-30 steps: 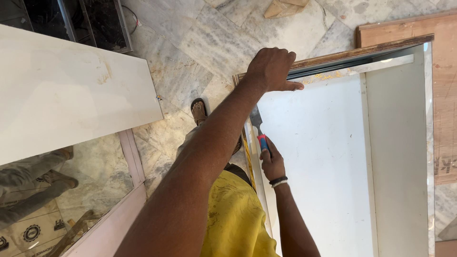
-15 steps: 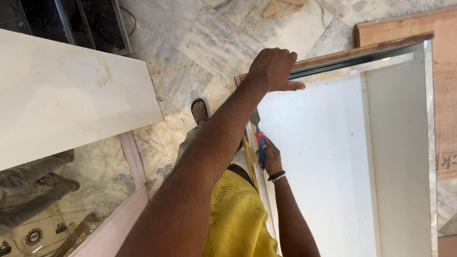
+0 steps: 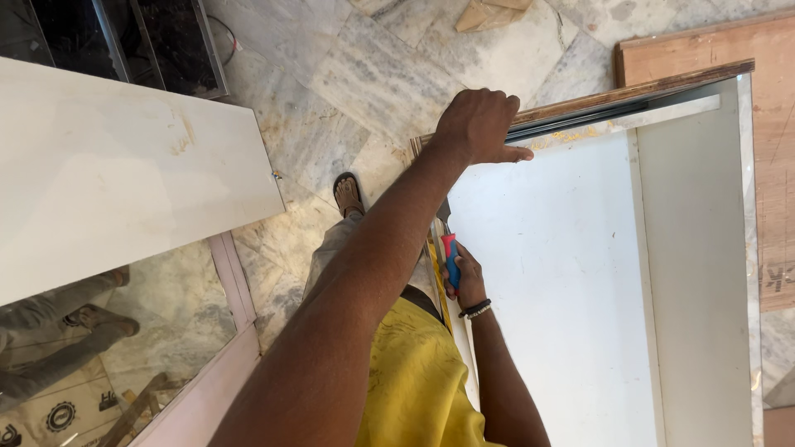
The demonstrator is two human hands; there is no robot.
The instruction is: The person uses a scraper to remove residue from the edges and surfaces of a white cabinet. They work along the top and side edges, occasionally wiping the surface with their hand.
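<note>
The left hand (image 3: 479,126) is clenched over the top edge of the large white laminated board with a raw wooden edge (image 3: 563,273), fingers curled over the far side and thumb stretched flat along the near face. Below it, beside the board's left edge, the right hand (image 3: 465,280) is grasping a red-and-blue-handled tool (image 3: 450,258); its metal end points up along that edge, and what kind of tip it has cannot be told. A dark beaded bracelet (image 3: 475,310) sits on the right wrist. Left of the board, a sandalled foot (image 3: 348,194) stands on the grey marble floor (image 3: 364,74). Further left of the board lies a pale cream flat panel (image 3: 116,174), and behind the board's right side a brown plywood sheet (image 3: 770,124) shows.
</note>
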